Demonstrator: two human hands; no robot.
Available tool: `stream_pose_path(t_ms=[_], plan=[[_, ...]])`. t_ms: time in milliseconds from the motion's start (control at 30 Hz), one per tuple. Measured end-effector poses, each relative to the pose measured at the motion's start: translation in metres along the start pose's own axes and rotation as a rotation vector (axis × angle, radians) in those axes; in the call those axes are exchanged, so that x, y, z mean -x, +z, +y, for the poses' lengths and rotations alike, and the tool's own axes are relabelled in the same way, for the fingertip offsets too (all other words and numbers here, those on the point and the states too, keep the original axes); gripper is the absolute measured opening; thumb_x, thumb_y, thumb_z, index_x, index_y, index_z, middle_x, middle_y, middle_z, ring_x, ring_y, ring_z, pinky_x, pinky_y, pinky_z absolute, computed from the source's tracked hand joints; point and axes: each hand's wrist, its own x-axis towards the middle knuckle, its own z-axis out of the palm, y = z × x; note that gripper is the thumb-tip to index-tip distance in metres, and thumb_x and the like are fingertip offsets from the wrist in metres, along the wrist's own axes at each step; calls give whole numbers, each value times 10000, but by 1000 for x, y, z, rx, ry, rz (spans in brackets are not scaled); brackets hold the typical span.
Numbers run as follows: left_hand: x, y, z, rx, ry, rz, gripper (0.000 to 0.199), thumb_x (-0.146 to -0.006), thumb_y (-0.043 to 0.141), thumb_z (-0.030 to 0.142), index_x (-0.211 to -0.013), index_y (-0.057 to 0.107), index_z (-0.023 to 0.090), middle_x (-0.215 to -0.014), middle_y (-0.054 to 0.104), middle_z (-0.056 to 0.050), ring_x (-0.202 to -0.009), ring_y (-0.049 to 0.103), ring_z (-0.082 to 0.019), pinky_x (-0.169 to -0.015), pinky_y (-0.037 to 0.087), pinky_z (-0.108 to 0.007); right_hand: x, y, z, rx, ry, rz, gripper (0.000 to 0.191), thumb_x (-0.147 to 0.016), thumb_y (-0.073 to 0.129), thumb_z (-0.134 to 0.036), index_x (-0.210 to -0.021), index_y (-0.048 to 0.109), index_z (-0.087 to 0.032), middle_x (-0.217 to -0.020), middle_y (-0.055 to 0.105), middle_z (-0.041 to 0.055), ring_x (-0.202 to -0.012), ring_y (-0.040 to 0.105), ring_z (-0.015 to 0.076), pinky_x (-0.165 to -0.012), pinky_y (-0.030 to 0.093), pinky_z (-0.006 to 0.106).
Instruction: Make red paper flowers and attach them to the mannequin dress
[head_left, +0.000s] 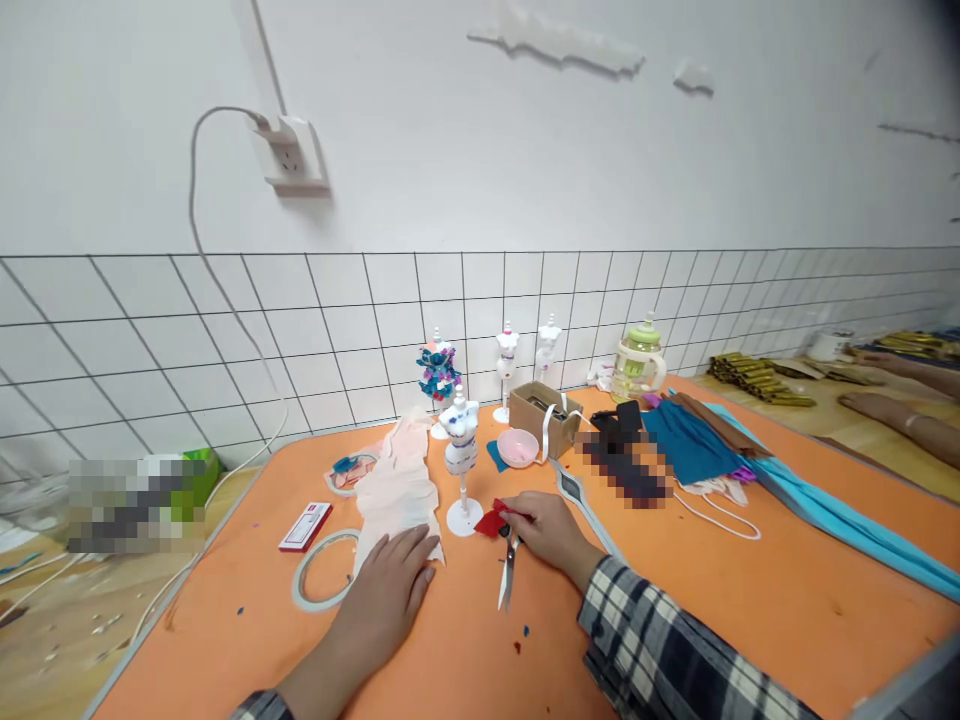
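My left hand (394,580) lies flat with its fingers out over the near end of a pale pink cloth strip (397,490). My right hand (551,530) is closed, its fingertips pinching a small piece of red cloth (491,522). Right under those fingers are scissors (508,575), blades slightly apart and pointing toward me; the fingers partly hide their handles. Just beyond both hands a small white dress form (461,455) stands upright on its round base, with blue marks on its torso.
Behind stand a form covered in blue and purple bits (439,372), two more white forms (507,350), a pink bowl (517,448), a cardboard box (544,415) and a bottle (639,365). Tape rolls (304,590) and a red-white box (305,527) lie left; blue cloth (690,440) lies right.
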Motion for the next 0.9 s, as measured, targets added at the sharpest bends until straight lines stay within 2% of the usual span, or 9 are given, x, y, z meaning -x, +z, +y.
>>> stream_pose_path(t_ms=[67, 200, 267, 367, 500, 567, 667, 800, 900], plan=[[-2, -1, -3, -9, 10, -20, 411, -998, 386, 367, -1355, 561, 265, -1436, 575, -82, -1320, 532, -270, -1138, 370, -567, -2, 1, 2, 18, 38, 18, 337, -988, 455, -366, -1045, 761, -237, -820, 662, 51, -767, 599, 172, -681, 404, 266], [-4, 5, -12, -35, 42, -5, 422, -991, 401, 386, -1363, 562, 267, -1435, 576, -84, -1308, 545, -279, -1134, 378, -568, -2, 3, 3, -145, 87, 118, 236, -909, 579, -353, -976, 777, -243, -1067, 635, 84, -968, 575, 209, -828, 417, 311], [-4, 10, -16, -41, 67, 20, 424, -985, 418, 395, -1365, 563, 275, -1427, 584, -84, -1297, 554, -283, -1127, 387, -564, -2, 3, 7, -280, 143, 166, 255, -904, 575, -367, -839, 762, -206, -974, 654, 87, -935, 583, 220, -852, 426, 337], [-5, 14, -18, -43, 77, 32, 427, -983, 425, 387, -1372, 559, 275, -1431, 579, -86, -1302, 548, -278, -1134, 379, -551, -2, 4, 15, -407, 240, 200, 396, -953, 467, -439, -742, 692, -191, -711, 639, 56, -734, 594, 204, -747, 460, 333], [-4, 9, -15, -52, 62, 11, 440, -988, 409, 383, -1392, 533, 259, -1443, 567, -94, -1323, 526, -279, -1141, 364, -557, -3, 6, 19, -620, 324, 198, 456, -946, 385, -567, -920, 654, -199, -730, 674, 50, -572, 562, 169, -579, 450, 298], [1, 2, -12, -77, 57, 58, 488, -977, 436, 406, -1441, 469, 258, -1476, 530, -100, -1361, 480, -301, -1144, 348, -575, -2, 6, 15, -711, 341, 166, 486, -927, 379, -611, -980, 629, -197, -746, 679, 48, -509, 534, 146, -505, 419, 274], [16, -9, 0, -130, 49, 181, 571, -951, 495, 423, -1491, 373, 283, -1517, 478, -92, -1401, 417, -328, -1157, 299, -602, 3, 8, 4, -919, 378, 125, 486, -903, 426, -634, -990, 592, -186, -751, 680, 47, -449, 502, 110, -423, 358, 227], [34, -12, 32, -138, -2, 304, 463, -950, 493, 386, -1403, 460, 297, -1410, 579, -95, -1287, 531, -318, -1119, 350, -579, 13, 13, -9, -1433, 549, 31, 440, -843, 587, -622, -961, 547, -200, -599, 599, -31, -347, 391, 60, -353, 251, 180], [28, -11, 55, -79, 69, 207, 291, -957, 499, 363, -1221, 603, 302, -1204, 694, -73, -1120, 621, -281, -1050, 422, -512, 19, 15, -13, -1532, 619, -75, 442, -820, 624, -631, -925, 522, -214, -552, 531, -72, -326, 355, 50, -340, 235, 170]])
